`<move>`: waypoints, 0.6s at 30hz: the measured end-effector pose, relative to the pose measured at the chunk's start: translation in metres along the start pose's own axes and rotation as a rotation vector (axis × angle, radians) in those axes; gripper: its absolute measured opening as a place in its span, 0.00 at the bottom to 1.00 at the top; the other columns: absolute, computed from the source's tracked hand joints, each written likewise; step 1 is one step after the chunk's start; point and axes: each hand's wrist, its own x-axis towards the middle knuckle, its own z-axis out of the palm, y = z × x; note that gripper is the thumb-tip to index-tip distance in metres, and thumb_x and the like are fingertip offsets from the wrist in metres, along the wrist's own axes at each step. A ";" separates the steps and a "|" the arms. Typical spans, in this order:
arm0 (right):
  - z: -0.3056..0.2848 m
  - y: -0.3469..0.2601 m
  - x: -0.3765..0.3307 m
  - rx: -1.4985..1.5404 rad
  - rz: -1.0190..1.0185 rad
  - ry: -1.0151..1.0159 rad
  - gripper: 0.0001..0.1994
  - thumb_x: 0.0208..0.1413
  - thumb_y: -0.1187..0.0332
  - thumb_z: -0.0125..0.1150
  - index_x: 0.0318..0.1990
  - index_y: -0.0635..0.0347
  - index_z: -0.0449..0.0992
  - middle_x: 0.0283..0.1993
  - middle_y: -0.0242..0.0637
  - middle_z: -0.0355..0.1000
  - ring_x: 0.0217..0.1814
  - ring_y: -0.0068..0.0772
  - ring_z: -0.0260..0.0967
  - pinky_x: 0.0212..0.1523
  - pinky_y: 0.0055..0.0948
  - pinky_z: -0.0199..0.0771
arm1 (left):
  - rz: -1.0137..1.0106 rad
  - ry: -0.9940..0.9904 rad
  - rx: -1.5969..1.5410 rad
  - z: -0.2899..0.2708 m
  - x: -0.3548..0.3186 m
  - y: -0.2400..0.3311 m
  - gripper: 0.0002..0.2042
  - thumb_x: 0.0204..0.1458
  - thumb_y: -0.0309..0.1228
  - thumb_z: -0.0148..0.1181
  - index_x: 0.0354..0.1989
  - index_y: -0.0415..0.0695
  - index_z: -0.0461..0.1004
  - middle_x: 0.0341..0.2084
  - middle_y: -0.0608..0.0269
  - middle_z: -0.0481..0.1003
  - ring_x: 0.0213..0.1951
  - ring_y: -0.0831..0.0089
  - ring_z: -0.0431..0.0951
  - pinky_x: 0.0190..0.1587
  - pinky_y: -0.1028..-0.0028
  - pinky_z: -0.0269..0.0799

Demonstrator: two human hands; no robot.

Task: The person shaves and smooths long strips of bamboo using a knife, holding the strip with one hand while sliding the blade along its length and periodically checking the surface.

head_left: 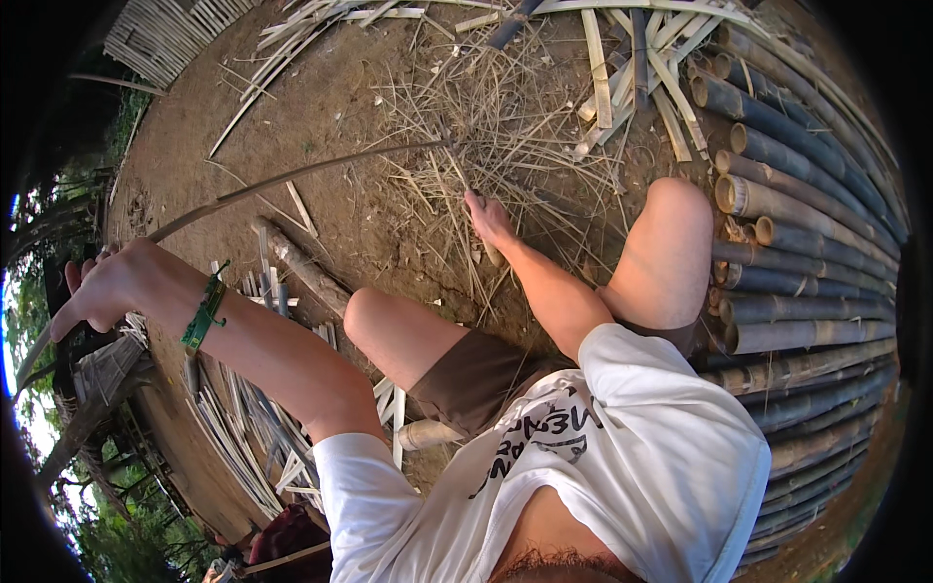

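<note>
My left hand (109, 289), raised at the far left, is closed round a long thin bamboo strip (282, 179). The strip bows from beyond that hand across to the middle of the view. My right hand (489, 219) grips a knife whose wooden handle end (495, 256) shows below the fist. Its narrow blade (457, 171) points away from me and meets the strip's far end; the exact contact is too small to tell. A green band (206, 309) circles my left wrist.
Thin shavings (486, 126) litter the dirt ground ahead. Stacked bamboo poles (797, 189) line the right side. Split bamboo slats (671, 73) lie at the far right, with more strips (233, 428) at left. A short log (301, 262) rests near my left knee.
</note>
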 end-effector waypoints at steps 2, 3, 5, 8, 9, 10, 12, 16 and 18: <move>0.009 -0.017 -0.007 -0.015 0.051 -0.039 0.31 0.61 0.31 0.40 0.20 0.47 0.62 0.15 0.22 0.54 0.14 0.21 0.51 0.19 0.31 0.58 | 0.030 0.034 -0.018 -0.004 0.021 -0.005 0.39 0.60 0.67 0.34 0.27 0.37 0.73 0.17 0.63 0.60 0.19 0.68 0.59 0.22 0.69 0.60; 0.015 -0.018 -0.012 -0.007 -0.023 -0.050 0.31 0.61 0.31 0.40 0.19 0.47 0.61 0.15 0.22 0.54 0.15 0.21 0.51 0.20 0.32 0.58 | 0.034 0.052 -0.025 -0.006 0.024 -0.007 0.39 0.60 0.67 0.34 0.28 0.37 0.73 0.17 0.63 0.60 0.19 0.68 0.59 0.22 0.69 0.61; 0.019 -0.003 -0.016 -0.073 -0.175 -0.064 0.32 0.61 0.30 0.39 0.19 0.48 0.61 0.15 0.23 0.55 0.16 0.20 0.51 0.19 0.32 0.57 | 0.024 0.073 -0.016 -0.001 0.019 -0.008 0.38 0.60 0.67 0.36 0.27 0.38 0.73 0.18 0.62 0.61 0.20 0.68 0.60 0.22 0.68 0.62; 0.011 0.014 -0.015 -0.244 -0.137 -0.056 0.32 0.61 0.30 0.39 0.20 0.48 0.63 0.16 0.24 0.57 0.16 0.20 0.54 0.20 0.32 0.58 | 0.051 0.064 0.014 -0.009 0.031 -0.013 0.38 0.59 0.67 0.38 0.27 0.38 0.74 0.18 0.62 0.62 0.20 0.68 0.60 0.22 0.67 0.62; -0.006 0.039 0.018 -0.150 0.246 0.043 0.31 0.61 0.32 0.40 0.19 0.48 0.62 0.15 0.25 0.59 0.17 0.20 0.58 0.21 0.33 0.62 | 0.020 0.029 -0.020 0.007 0.018 -0.011 0.38 0.59 0.67 0.38 0.26 0.38 0.74 0.18 0.62 0.62 0.20 0.68 0.61 0.22 0.67 0.62; -0.015 0.042 0.031 -0.152 0.190 0.097 0.33 0.61 0.33 0.41 0.23 0.53 0.72 0.18 0.31 0.68 0.20 0.30 0.68 0.25 0.40 0.71 | 0.008 0.049 -0.007 0.010 0.015 -0.009 0.38 0.59 0.66 0.38 0.26 0.38 0.74 0.18 0.62 0.62 0.21 0.68 0.61 0.22 0.68 0.63; -0.032 0.023 0.041 -0.440 0.107 0.030 0.37 0.61 0.33 0.42 0.39 0.65 0.78 0.33 0.46 0.77 0.34 0.45 0.76 0.42 0.47 0.76 | -0.026 0.109 0.032 0.004 0.001 -0.003 0.37 0.59 0.66 0.39 0.25 0.38 0.74 0.18 0.62 0.63 0.21 0.68 0.61 0.22 0.68 0.63; -0.032 -0.020 0.022 -0.331 0.209 -0.017 0.42 0.60 0.33 0.42 0.52 0.74 0.74 0.54 0.57 0.72 0.55 0.55 0.71 0.60 0.49 0.65 | -0.031 -0.050 0.036 -0.022 0.000 0.004 0.38 0.61 0.67 0.32 0.34 0.38 0.70 0.19 0.65 0.61 0.20 0.71 0.59 0.25 0.71 0.62; -0.031 -0.038 0.016 -0.298 0.277 -0.109 0.42 0.61 0.34 0.41 0.51 0.75 0.74 0.57 0.57 0.69 0.58 0.54 0.69 0.62 0.49 0.62 | -0.133 -0.286 -0.181 -0.040 0.022 -0.001 0.38 0.59 0.70 0.29 0.32 0.43 0.69 0.13 0.71 0.54 0.15 0.75 0.54 0.21 0.74 0.55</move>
